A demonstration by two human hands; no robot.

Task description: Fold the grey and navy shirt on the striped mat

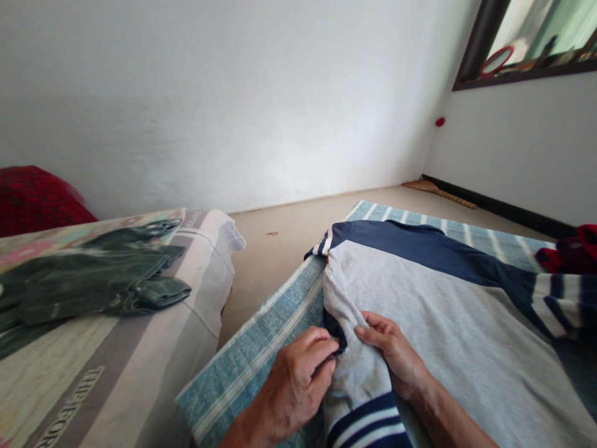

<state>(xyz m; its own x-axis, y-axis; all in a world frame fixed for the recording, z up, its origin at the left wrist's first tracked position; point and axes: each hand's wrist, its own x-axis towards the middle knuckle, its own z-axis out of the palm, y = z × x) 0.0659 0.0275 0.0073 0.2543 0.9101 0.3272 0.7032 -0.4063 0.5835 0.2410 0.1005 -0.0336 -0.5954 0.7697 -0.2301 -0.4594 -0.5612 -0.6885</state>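
Observation:
A grey sweatshirt with a navy shoulder yoke and navy-and-white striped cuffs lies spread on a blue-striped cloth. One grey sleeve is folded in across the body, its navy inner side showing at a gap. My left hand pinches that sleeve's edge between thumb and fingers. On the sleeve's other side, my right hand grips the grey fabric. Another striped sleeve stretches to the right.
To the left, a dark green garment lies on a printed white-and-grey bedcover, with a red cushion behind it. Red cloth sits at the right edge. Beyond the blue cloth are a tan floor and white walls.

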